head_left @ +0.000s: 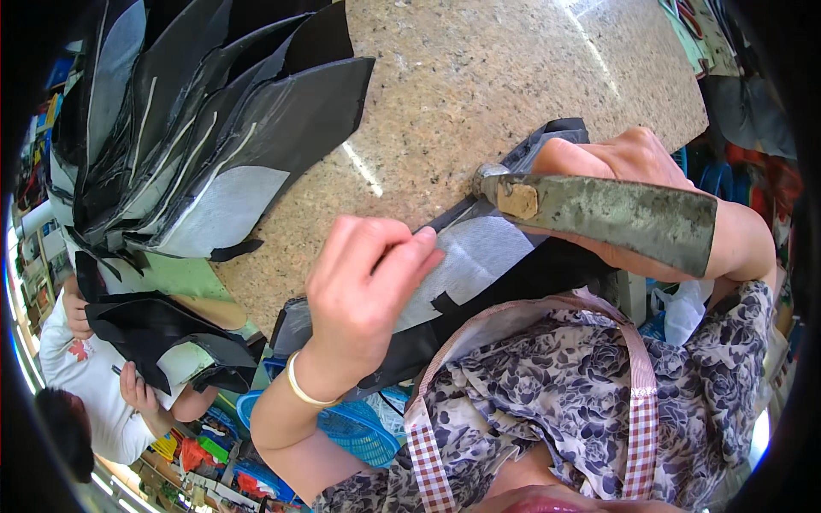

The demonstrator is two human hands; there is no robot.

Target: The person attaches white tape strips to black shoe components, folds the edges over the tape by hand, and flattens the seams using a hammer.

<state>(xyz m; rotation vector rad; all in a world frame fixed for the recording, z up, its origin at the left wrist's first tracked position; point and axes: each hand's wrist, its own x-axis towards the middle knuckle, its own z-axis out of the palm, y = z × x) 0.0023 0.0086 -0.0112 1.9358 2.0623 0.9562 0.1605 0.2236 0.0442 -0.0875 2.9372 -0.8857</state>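
In my right hand (620,162) is a hammer with a long, flat, worn metal head (624,214), its wooden handle end showing in the eye. The hammer's small round face is at the upper edge of a black leather-like piece, beside the stone slab. A whitish backing patch (483,252) covers part of this piece, which lies along the slab's near edge. My left hand (363,274) is closed, fingers curled, its thumb and fingertip at the piece's folded edge left of the hammer face. Part of the piece is hidden under my right hand and the hammer.
A speckled stone slab (428,94) spans the work area. On its left stands a fanned stack of black pieces (299,115) with pale patches. At lower left a co-worker's hands (137,389) hold another black piece (137,329). A blue basket (359,432) sits below my left arm.
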